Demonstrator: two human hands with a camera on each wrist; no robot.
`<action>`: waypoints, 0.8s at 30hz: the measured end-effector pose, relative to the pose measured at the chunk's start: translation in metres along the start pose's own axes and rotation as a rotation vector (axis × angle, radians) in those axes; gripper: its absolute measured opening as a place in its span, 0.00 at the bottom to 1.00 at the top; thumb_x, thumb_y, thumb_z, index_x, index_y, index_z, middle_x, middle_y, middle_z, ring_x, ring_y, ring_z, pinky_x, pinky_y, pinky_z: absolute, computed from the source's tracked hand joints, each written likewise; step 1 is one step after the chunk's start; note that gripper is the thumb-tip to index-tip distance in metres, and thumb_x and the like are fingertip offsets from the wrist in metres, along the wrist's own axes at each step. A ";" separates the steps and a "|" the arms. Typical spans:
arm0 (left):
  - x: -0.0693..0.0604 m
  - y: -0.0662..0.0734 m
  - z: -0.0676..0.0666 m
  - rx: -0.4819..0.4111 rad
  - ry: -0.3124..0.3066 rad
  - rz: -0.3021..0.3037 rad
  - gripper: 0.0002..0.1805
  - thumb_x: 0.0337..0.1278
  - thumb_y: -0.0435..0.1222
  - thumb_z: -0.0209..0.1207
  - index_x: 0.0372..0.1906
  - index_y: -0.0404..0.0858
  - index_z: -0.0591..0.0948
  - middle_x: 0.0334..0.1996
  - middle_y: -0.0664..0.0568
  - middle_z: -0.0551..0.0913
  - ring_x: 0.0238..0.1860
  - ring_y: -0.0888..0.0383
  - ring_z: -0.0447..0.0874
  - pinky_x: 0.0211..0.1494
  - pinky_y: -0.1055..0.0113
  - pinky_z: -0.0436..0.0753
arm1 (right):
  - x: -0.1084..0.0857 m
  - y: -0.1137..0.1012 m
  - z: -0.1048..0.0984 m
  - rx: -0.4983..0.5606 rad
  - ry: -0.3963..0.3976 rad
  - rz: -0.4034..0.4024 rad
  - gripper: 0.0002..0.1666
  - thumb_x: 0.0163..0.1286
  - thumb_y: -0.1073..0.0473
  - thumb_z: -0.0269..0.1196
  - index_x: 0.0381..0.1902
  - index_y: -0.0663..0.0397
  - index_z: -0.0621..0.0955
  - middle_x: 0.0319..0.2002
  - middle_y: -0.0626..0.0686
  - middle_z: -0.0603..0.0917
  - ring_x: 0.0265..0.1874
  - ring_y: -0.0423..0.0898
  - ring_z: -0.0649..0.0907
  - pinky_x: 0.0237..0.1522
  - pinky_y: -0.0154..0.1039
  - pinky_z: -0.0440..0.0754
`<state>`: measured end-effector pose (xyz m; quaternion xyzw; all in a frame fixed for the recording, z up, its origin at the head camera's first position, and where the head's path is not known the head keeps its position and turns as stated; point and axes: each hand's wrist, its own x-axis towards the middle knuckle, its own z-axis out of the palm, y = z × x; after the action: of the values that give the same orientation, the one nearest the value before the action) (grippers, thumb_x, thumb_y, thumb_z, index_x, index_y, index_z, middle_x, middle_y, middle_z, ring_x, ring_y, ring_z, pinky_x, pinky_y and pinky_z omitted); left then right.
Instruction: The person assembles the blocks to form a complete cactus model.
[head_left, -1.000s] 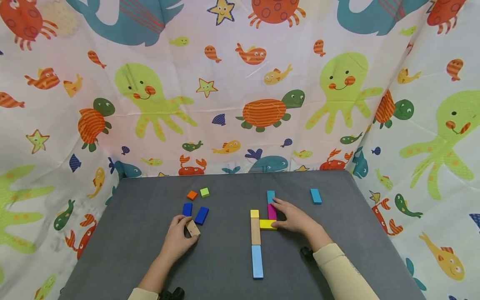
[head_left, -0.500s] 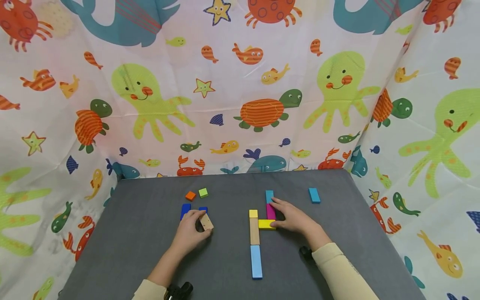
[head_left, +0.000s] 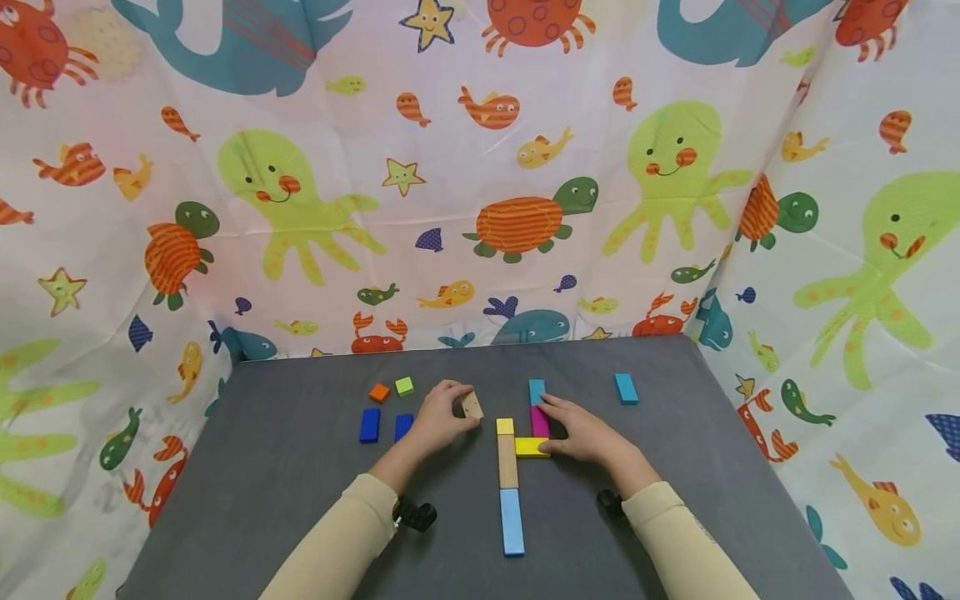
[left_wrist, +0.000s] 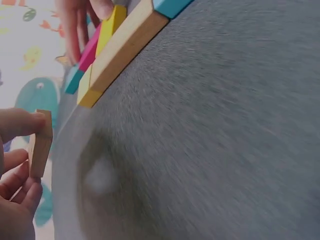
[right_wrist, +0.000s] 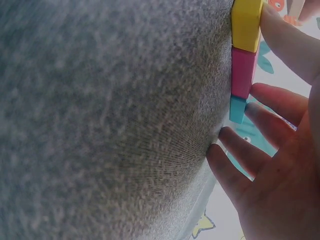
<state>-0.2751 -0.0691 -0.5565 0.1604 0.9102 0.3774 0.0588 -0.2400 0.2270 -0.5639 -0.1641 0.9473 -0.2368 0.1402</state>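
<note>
My left hand [head_left: 438, 419] pinches a plain wooden block [head_left: 471, 406] between thumb and fingers, up and left of the small yellow block [head_left: 506, 427]. Below that yellow block lie a long wooden block [head_left: 507, 462] and a light blue block [head_left: 512, 522] in a column. A yellow block [head_left: 532, 447] joins the column's right side, with a magenta block [head_left: 539, 422] and a teal block [head_left: 537, 391] running back from it. My right hand [head_left: 588, 433] rests its thumb on the yellow block and its fingertips by the magenta and teal blocks, fingers spread in the right wrist view.
On the left lie an orange block [head_left: 379, 392], a green block [head_left: 404, 386] and two dark blue blocks, one [head_left: 370, 425] beside the other [head_left: 403, 427]. Another teal block [head_left: 626, 388] lies at the back right. A patterned curtain [head_left: 450, 183] hangs behind the grey table [head_left: 300, 500].
My left hand has carried the wooden block right and back, from beside the dark blue blocks towards the column. My right hand has stayed at the yellow, magenta and teal blocks.
</note>
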 end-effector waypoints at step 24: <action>0.044 0.008 0.050 0.031 -0.106 0.031 0.23 0.67 0.38 0.64 0.65 0.42 0.79 0.66 0.49 0.77 0.68 0.47 0.73 0.71 0.50 0.70 | 0.001 0.000 0.000 0.001 -0.005 0.019 0.51 0.63 0.41 0.71 0.78 0.49 0.64 0.79 0.52 0.60 0.76 0.57 0.63 0.72 0.58 0.64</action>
<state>-0.3026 -0.0155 -0.5859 0.1949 0.9089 0.3552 0.0986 -0.2410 0.2264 -0.5643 -0.1556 0.9484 -0.2354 0.1448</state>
